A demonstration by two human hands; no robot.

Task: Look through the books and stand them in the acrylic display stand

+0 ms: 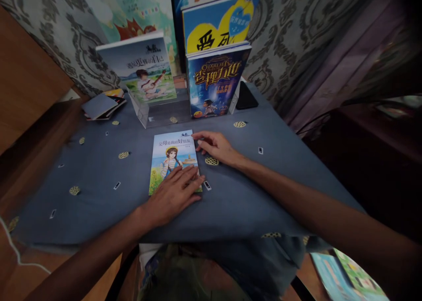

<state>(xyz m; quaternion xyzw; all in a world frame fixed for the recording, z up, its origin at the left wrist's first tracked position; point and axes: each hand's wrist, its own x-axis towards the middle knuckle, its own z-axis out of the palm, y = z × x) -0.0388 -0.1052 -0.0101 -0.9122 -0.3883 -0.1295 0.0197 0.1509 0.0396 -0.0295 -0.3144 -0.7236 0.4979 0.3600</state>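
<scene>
Paperback book (171, 154) is lying face-up at the centre of the bench (92, 169). Left hand (174, 195) is resting on its 5 o'clock corner, grip spread flat, apparently pinning the cover against sliding. Right hand (216, 147) is touching the 2 o'clock edge, grip loosely curled, pinching nothing visible. At 12 o'clock, a clear stand (158, 113) is propping a display book (141, 68) upright, with a blue book (214, 79) standing just beside it.

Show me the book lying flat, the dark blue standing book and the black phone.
Book lying flat (173, 154): head view, on its cover's illustrated middle.
Dark blue standing book (216, 79): head view, on its title.
Black phone (245, 96): head view, on its dark face.
</scene>
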